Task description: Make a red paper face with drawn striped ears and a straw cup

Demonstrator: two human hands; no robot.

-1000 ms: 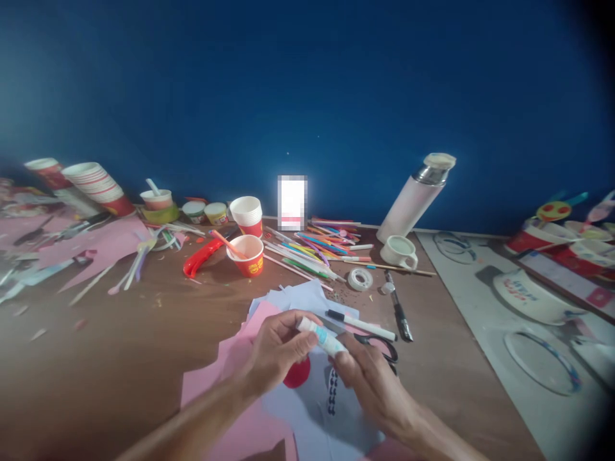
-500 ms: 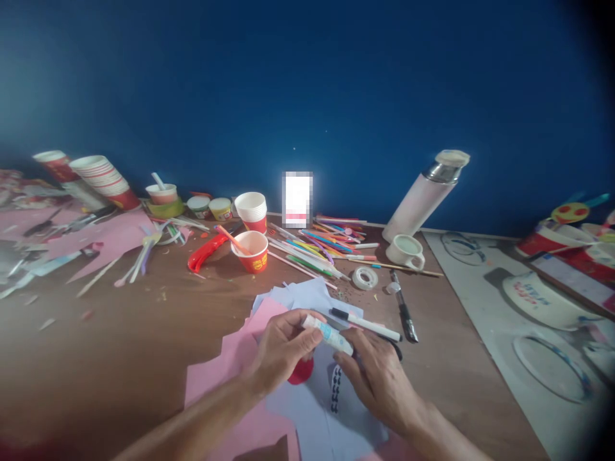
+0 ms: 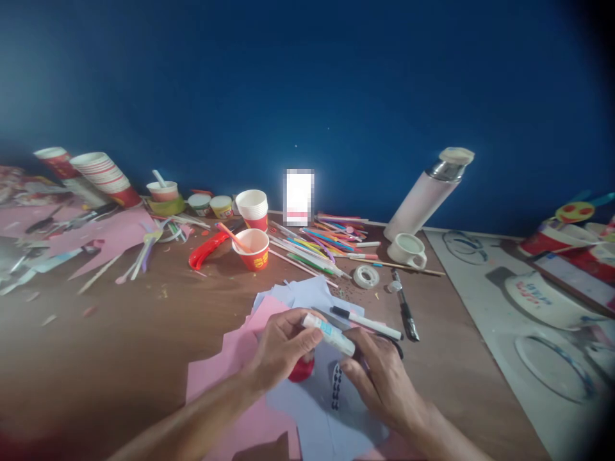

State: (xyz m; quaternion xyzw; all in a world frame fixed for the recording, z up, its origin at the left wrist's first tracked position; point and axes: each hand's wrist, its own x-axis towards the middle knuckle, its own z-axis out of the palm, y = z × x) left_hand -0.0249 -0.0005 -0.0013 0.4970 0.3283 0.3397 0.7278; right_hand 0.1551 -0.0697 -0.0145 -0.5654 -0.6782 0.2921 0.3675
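Observation:
In the head view, my left hand (image 3: pixel 283 342) is closed around the upper end of a white glue stick (image 3: pixel 331 335) with a blue label. The stick slants down to the right, over the papers. At its lower end, the thumb and forefinger of my right hand (image 3: pixel 382 374) are bent about the tip. A red object (image 3: pixel 302 368) shows below my left fingers, mostly hidden, so I cannot tell its kind. Between my hands, a strip of small black-and-white pieces (image 3: pixel 336 387) lies on pale blue paper (image 3: pixel 312 422). Pink paper (image 3: pixel 230 378) lies beneath my left forearm.
A white marker (image 3: pixel 368 322) and partly covered scissors (image 3: pixel 396 346) lie beyond my right hand. Farther back are a black pen (image 3: pixel 407 314), tape roll (image 3: pixel 366 276), several coloured sticks (image 3: pixel 319 246), red paper cup (image 3: pixel 254 251), white mug (image 3: pixel 407 250) and leaning thermos (image 3: pixel 423 198).
My right thumb has shifted slightly away from the lower end of the glue stick. My left hand keeps its hold, and the view has moved a little.

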